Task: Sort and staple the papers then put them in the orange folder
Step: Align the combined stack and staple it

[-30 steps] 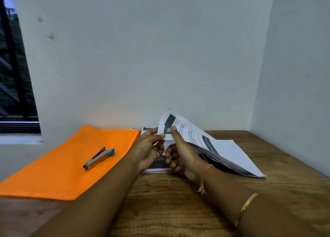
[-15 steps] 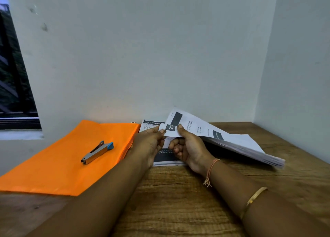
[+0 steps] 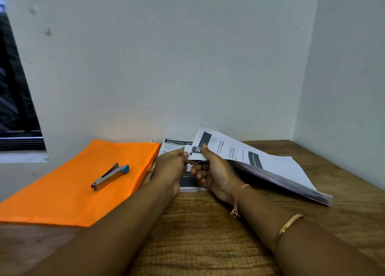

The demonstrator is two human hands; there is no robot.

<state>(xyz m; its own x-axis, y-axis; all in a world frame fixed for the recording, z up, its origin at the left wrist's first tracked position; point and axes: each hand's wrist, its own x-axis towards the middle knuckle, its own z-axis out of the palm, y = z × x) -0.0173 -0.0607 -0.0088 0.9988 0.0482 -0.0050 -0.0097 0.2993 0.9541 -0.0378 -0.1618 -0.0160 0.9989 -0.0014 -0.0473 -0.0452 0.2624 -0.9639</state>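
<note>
Head view, the only angle here. Both grips are busy on the paper stack [image 3: 270, 167] near the middle of the table [image 3: 208, 234], closer to its back edge. The right grip [image 3: 216, 171] is clamped on the stack's left end, thumb pressed on the top printed page and fingers curled underneath. The left grip [image 3: 173, 165] sits just beside it, pinching the same corner between thumb and fingertips. So the stack runs away from both grips toward the table's right edge, raised at the held end and sloping down. Its far end is blurry, so I can't tell whether it touches the wood.

Under the grips, more printed sheets [image 3: 177, 143] lie flat, reaching to the back edge.

The orange folder [image 3: 83, 182] lies flat along the table's left side, its right edge just beside those flat sheets. A stapler [image 3: 110, 177] with a blue tip rests on top of the folder, well apart from either grip.
</note>
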